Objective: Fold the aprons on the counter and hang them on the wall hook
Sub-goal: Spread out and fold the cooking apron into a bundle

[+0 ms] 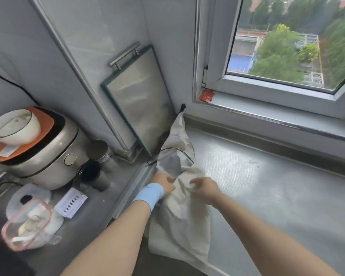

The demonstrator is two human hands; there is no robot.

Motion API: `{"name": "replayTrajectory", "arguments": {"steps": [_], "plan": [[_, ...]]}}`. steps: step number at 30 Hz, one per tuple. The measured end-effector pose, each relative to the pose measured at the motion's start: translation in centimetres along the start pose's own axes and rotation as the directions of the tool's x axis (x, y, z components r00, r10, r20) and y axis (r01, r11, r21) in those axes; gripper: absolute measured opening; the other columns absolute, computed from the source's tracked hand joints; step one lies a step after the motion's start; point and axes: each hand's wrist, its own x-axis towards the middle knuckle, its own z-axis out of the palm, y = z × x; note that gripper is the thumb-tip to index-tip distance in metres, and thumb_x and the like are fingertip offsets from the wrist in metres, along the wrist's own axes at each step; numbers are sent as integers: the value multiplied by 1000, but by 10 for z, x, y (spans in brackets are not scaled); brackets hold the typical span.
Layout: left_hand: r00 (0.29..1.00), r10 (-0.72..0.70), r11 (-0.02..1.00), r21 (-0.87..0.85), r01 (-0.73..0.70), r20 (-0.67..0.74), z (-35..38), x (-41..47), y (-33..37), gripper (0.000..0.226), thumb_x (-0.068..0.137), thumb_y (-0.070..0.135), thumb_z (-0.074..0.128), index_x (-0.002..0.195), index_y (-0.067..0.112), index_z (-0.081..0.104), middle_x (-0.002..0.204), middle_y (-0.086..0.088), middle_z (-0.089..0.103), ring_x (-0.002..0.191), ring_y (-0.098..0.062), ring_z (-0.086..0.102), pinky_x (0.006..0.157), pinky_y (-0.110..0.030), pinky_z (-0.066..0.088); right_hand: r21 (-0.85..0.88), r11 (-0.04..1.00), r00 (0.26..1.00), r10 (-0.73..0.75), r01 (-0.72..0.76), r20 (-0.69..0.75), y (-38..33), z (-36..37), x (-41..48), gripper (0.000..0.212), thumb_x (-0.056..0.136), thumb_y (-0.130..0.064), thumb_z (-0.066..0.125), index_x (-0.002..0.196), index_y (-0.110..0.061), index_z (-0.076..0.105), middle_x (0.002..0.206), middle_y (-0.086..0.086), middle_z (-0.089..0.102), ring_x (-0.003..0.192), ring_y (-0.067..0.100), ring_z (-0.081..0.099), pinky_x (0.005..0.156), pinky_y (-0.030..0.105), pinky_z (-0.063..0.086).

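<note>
Cream apron (179,216) is bunched up on the steel counter (267,196) by the corner, no neat fold yet, so the person looks barely into the folding part. Left hand (164,183) is pinching a bit of cloth near the middle, and right hand (204,188) has its fingers curled onto the fabric just beside it. No hook shows anywhere, so hanging is all still to do.

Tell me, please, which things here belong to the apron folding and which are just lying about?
Job in hand:
cream apron
left hand, gripping the cloth
right hand, gripping the cloth

Lying about:
rice cooker
white bowl
metal tray leaning in the corner
plastic bag
dark cup
</note>
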Motion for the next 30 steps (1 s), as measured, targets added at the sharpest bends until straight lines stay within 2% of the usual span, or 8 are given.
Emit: {"name": "replayTrajectory", "arguments": {"steps": [4, 7, 12, 16, 20, 23, 27, 30], "plan": [[999, 45, 999, 29, -46, 12, 11, 6, 39, 29, 85, 25, 61, 113, 31, 62, 118, 1, 64, 100, -20, 61, 94, -29, 49, 236, 971, 974, 29, 26, -224, 33, -69, -5, 43, 76, 6, 48, 91, -25, 74, 95, -5, 73, 88, 17, 64, 70, 23, 44], [990, 143, 984, 105, -142, 2, 21, 6, 72, 29, 86, 26, 58, 113, 34, 63, 114, 3, 64, 99, -20, 62, 90, -29, 50, 185, 982, 948, 99, -43, -303, 64, -125, -7, 34, 79, 4, 51, 83, -23, 72, 99, -2, 73, 93, 20, 64, 73, 25, 44], [957, 287, 944, 184, -273, -54, 33, 9, 126, 23, 86, 21, 55, 103, 30, 66, 109, 4, 68, 96, -19, 63, 90, -32, 51, -134, 943, 917, 254, -306, -306, 109, -176, -9, 38, 81, -17, 51, 116, -30, 63, 133, 9, 52, 125, 32, 46, 98, 36, 43], [947, 315, 933, 200, -299, -56, 38, 18, 166, 28, 90, 21, 49, 113, 28, 63, 109, 6, 65, 96, -17, 62, 92, -35, 51, -256, 951, 910, 53, -171, -411, 96, -184, -4, 47, 84, -16, 52, 129, -26, 57, 138, 6, 43, 132, 28, 36, 107, 40, 33], [944, 328, 860, 420, -289, -21, 46, 38, 180, 34, 86, 34, 56, 119, 35, 56, 130, 5, 54, 121, -19, 49, 101, -37, 42, -413, 904, 964, -197, 108, -180, 95, -172, 1, 58, 75, -53, 60, 131, -37, 54, 146, -1, 39, 139, 22, 31, 108, 43, 32], [922, 344, 680, 629, -376, 179, 59, 46, 170, 64, 69, 58, 70, 126, 36, 51, 136, 5, 43, 130, -21, 34, 104, -39, 33, -555, 816, 986, -124, 163, 108, 100, -143, 2, 94, 50, -79, 59, 135, -42, 47, 149, -7, 29, 144, 17, 16, 110, 53, 25], [855, 417, 454, 745, -489, 307, 85, 63, 155, 55, 70, 62, 67, 120, 39, 60, 129, 6, 47, 123, -21, 36, 102, -34, 29, -488, 869, 997, -80, 79, 19, 99, -126, 15, 29, 63, -54, 72, 83, -33, 64, 90, -16, 56, 110, 15, 54, 84, 35, 42], [865, 420, 576, 656, -488, 274, 83, 70, 158, 24, 85, 42, 60, 107, 36, 69, 113, 3, 61, 110, -22, 53, 87, -29, 38, -279, 959, 998, -60, 56, -6, 90, -136, 22, 19, 74, -46, 73, 72, -30, 65, 78, -12, 64, 87, 14, 61, 74, 29, 46]]}}
